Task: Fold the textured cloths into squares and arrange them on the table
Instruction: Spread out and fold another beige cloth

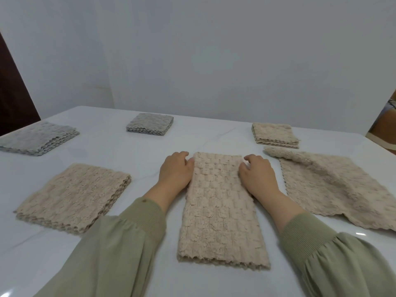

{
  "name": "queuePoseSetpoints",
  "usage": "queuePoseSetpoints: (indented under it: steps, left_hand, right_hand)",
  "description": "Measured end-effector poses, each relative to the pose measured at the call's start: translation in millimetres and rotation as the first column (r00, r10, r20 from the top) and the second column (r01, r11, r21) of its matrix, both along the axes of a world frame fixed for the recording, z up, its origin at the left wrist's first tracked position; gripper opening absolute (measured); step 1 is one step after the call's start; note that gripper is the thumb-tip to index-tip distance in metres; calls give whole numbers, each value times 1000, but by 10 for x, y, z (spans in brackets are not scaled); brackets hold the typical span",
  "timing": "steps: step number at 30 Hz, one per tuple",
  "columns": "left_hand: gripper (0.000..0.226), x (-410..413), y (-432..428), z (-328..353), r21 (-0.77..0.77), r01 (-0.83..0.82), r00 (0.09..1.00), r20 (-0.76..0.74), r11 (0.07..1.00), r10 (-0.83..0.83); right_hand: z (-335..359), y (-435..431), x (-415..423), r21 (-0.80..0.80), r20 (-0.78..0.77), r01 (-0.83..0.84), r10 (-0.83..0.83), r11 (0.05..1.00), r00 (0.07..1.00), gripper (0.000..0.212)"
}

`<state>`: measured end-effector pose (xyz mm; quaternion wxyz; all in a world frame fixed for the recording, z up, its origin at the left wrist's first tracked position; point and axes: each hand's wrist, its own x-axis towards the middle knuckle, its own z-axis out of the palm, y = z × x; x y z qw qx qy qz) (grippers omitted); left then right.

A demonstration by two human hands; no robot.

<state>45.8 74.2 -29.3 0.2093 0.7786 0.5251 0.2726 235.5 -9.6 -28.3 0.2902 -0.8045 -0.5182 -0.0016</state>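
Note:
A beige textured cloth (218, 209), folded once into a long strip, lies on the white table (132, 163) straight in front of me. My left hand (174, 172) grips its far left edge and my right hand (257, 174) grips its far right edge, fingers curled at the cloth's top corners. An unfolded beige cloth (334, 187) lies spread to the right. A folded beige square (275, 136) sits behind it. A folded beige stack (75, 196) lies at the left.
Two folded grey squares sit farther back: the grey square at the far left (38, 138) and the grey square at the back middle (150, 123). A pale wall rises behind the table. A dark door edge (15, 93) stands left; a person's sleeve (385, 116) shows at the right edge.

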Motion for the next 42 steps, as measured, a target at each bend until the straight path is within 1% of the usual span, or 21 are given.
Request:
queuePoseSetpoints:
  steps: [4, 7, 9, 13, 16, 18, 20, 21, 22, 24, 26, 28, 30, 33, 35, 36, 39, 40, 42]
  left_hand:
    - [41, 209, 201, -13, 42, -98, 983, -151, 994, 103]
    - [38, 317, 298, 2, 74, -123, 970, -202, 990, 135]
    - [36, 343, 360, 3, 78, -118, 964, -232, 990, 133]
    - [35, 321, 440, 25, 31, -94, 959, -266, 995, 99]
    - [35, 302, 456, 52, 4, -75, 953, -294, 997, 72]
    - [30, 296, 451, 46, 9, -58, 957, -283, 998, 58]
    - [23, 282, 432, 25, 19, -23, 979, -204, 1000, 27]
    - [22, 271, 416, 13, 18, -2, 992, -129, 1000, 4]
    - [22, 262, 402, 8, 9, 16, 999, -32, 1000, -16]
    - [25, 246, 371, 13, -14, 38, 985, 169, 999, -35]
    - [22, 237, 353, 30, -31, 41, 957, 288, 999, -30]
    - [17, 225, 355, 44, -77, 68, 928, 370, 995, -35]
    - [17, 199, 353, 61, -138, 141, 907, 415, 980, -72]
    - [34, 161, 349, 89, -160, 229, 913, 379, 960, -154]
    - [41, 174, 356, 88, -109, 215, 922, 350, 970, -165]
    - [40, 185, 357, 79, -68, 186, 931, 332, 980, -154]
    - [25, 222, 345, 40, 88, 99, 954, 276, 991, -120]
    - [23, 234, 339, 40, 169, 62, 965, 241, 984, -102]
    - [22, 252, 327, 58, 371, -31, 975, 214, 928, -53]
  right_hand:
    - [4, 229, 63, -6, 61, 71, -70, 997, 996, 37]
    - [30, 329, 107, -62, 110, 67, -60, 996, 992, 34]
    - [54, 372, 138, -136, 145, 42, -22, 990, 989, 33]
    - [115, 384, 195, -241, 128, 8, 23, 970, 991, 32]
    - [139, 386, 210, -317, 172, 6, 52, 948, 984, 19]
    - [137, 394, 195, -313, 169, -7, 63, 950, 984, 13]
    - [105, 398, 176, -234, 117, -42, 71, 971, 991, 7]
    - [86, 392, 169, -168, 76, -63, 77, 984, 994, 5]
    - [71, 382, 165, -101, 29, -84, 87, 991, 996, 9]
    - [52, 359, 161, 25, -105, -125, 127, 992, 986, 15]
    - [49, 347, 143, 119, -238, -146, 171, 982, 956, 12]
    - [42, 353, 137, 178, -298, -154, 203, 972, 933, 12]
    - [29, 372, 151, 211, -324, -164, 227, 964, 918, 21]
    - [23, 382, 178, 233, -352, -157, 234, 960, 906, 41]
    - [26, 389, 182, 230, -313, -144, 213, 963, 926, 48]
    - [23, 400, 183, 214, -266, -139, 194, 967, 944, 48]
    - [7, 436, 169, 151, -15, -158, 162, 976, 987, 34]
    - [15, 434, 159, 179, 49, -153, 146, 972, 988, 30]
    - [58, 392, 124, 335, 108, -129, 98, 933, 989, 26]
